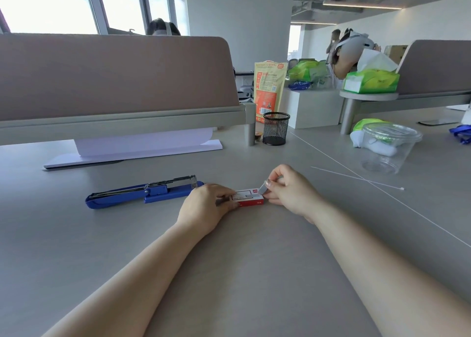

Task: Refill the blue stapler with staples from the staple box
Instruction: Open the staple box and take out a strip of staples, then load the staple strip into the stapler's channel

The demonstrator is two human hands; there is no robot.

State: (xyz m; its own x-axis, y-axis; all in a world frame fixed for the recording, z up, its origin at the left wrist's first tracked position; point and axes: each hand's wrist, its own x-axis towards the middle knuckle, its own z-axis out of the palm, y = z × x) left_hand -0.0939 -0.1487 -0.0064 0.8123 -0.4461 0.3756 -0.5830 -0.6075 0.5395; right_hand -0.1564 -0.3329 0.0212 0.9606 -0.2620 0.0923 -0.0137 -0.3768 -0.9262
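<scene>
The blue stapler (142, 193) lies flat on the grey desk, opened out, its metal staple rail facing up. To its right sits a small red and white staple box (251, 198). My left hand (207, 204) presses on the box's left end and holds it down. Just above the box's right end, my right hand (288, 189) pinches a grey strip of staples (263, 187) between thumb and fingers. The strip is tilted and lifted clear of the box.
A black mesh pen cup (276, 128) stands behind, beside a desk divider (114, 81) with white paper (142, 143) under it. A clear plastic tub (390, 145) and a thin white stick (356, 178) lie to the right. A tissue box (370, 81) sits farther back.
</scene>
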